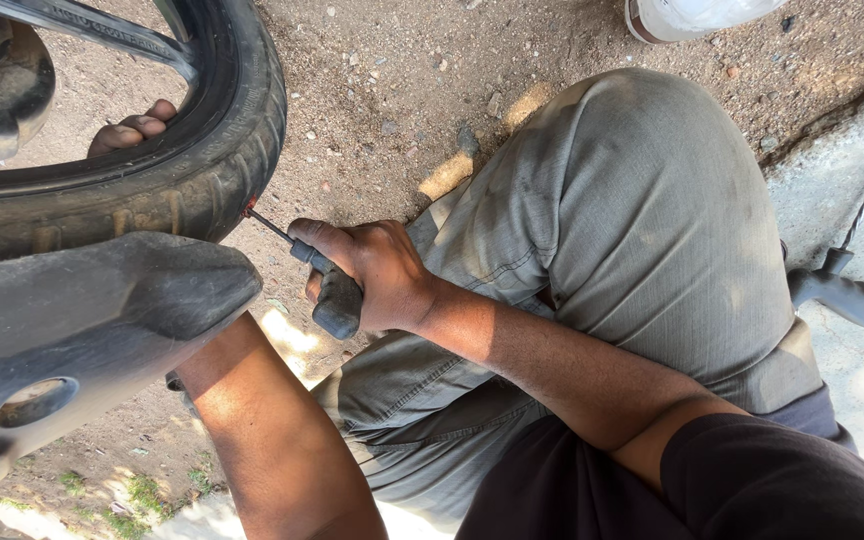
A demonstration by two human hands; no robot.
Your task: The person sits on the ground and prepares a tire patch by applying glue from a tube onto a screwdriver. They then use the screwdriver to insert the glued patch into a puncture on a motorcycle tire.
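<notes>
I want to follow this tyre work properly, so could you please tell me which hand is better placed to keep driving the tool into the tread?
Probably the right hand: its grip is closed on the tool's handle, tip at the tyre. The left hand steadies the tyre's far side.

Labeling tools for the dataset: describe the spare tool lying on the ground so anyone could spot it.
Start at the person's bent knee in grey trousers, then look right to the pale concrete slab. The spare tool lies there: grey ribbed T-handle, thin twisted metal shaft pointing up-right. Unlike the similar tool gripped in the right hand, nobody is touching it.
</notes>
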